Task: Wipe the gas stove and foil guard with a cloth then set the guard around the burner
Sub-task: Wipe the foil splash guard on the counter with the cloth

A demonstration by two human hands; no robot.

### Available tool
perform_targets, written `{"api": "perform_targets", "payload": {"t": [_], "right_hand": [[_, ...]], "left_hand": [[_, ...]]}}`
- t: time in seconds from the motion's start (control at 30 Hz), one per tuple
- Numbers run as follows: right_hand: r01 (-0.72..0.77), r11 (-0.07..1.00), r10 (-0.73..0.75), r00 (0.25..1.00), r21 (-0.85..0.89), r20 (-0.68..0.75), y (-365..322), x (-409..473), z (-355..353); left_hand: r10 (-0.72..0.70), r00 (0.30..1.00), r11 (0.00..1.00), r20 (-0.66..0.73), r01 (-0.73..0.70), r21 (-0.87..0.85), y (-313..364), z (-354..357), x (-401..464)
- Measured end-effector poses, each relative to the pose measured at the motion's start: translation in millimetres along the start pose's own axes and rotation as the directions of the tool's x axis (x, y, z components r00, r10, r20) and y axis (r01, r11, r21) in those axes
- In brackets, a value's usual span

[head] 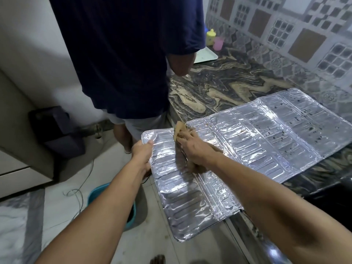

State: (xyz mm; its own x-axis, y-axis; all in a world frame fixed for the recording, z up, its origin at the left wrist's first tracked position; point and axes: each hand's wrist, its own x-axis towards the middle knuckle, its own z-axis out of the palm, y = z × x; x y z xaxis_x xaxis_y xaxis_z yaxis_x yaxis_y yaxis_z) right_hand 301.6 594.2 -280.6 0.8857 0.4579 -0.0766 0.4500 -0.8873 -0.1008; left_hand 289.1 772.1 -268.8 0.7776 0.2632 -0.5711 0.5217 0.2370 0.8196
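Note:
The silver foil guard (pixel 247 141) lies unfolded flat, its right panels on the marbled counter and its left panel hanging out over the floor. Dark specks dot its far right panels. My left hand (pixel 142 153) grips the guard's left edge, thumb on top. My right hand (pixel 192 147) presses a brown cloth (pixel 180 130) onto the left panel; the cloth sticks out beyond my fingertips and under my palm. The stove's dark edge (pixel 327 204) shows at lower right, mostly hidden by my right forearm.
A person in a dark blue shirt (pixel 125 54) stands close at the counter's left end. A teal bucket (pixel 116 204) sits on the floor under my left arm, beside a thin cable. A white tray (pixel 206 57), yellow container and pink cup stand at the back.

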Motion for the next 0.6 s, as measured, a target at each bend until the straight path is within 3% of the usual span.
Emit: {"api": "perform_targets", "payload": {"t": [0.1,0.17,0.23,0.3,0.37,0.43,0.53,0.6], "right_hand": [[0.020,0.998,-0.022,0.999,0.052,0.042,-4,-28,-2],[-0.034,0.986,0.007,0.987,0.163,0.163,-6,-56,-3],[-0.108,0.977,0.038,0.936,0.184,0.350,-9,-79,-10],[-0.108,0.990,0.045,0.858,0.093,0.512,-9,-85,-20],[-0.126,0.988,0.050,0.804,0.087,0.592,-7,-79,-38],[-0.188,0.970,0.072,0.833,0.157,0.549,0,-64,-56],[-0.221,0.949,0.152,0.946,0.227,0.286,17,-29,-65],[-0.180,0.957,0.156,0.980,0.228,0.122,18,-9,-56]], "left_hand": [[-0.008,1.000,1.000,-0.010,0.008,-0.019,-2,1,2],[-0.023,1.000,1.000,-0.018,0.023,-0.018,-4,2,3],[-0.038,0.999,0.999,-0.026,0.037,-0.018,-5,3,1],[-0.067,0.998,0.998,-0.021,0.066,-0.022,-4,2,0],[-0.064,0.998,0.998,-0.024,0.064,-0.009,-3,2,1],[-0.057,0.998,0.998,-0.038,0.057,0.013,0,0,2],[-0.079,0.997,0.997,-0.024,0.079,0.026,2,-1,5],[-0.093,0.996,0.996,-0.001,0.093,0.015,2,-2,5]]}}
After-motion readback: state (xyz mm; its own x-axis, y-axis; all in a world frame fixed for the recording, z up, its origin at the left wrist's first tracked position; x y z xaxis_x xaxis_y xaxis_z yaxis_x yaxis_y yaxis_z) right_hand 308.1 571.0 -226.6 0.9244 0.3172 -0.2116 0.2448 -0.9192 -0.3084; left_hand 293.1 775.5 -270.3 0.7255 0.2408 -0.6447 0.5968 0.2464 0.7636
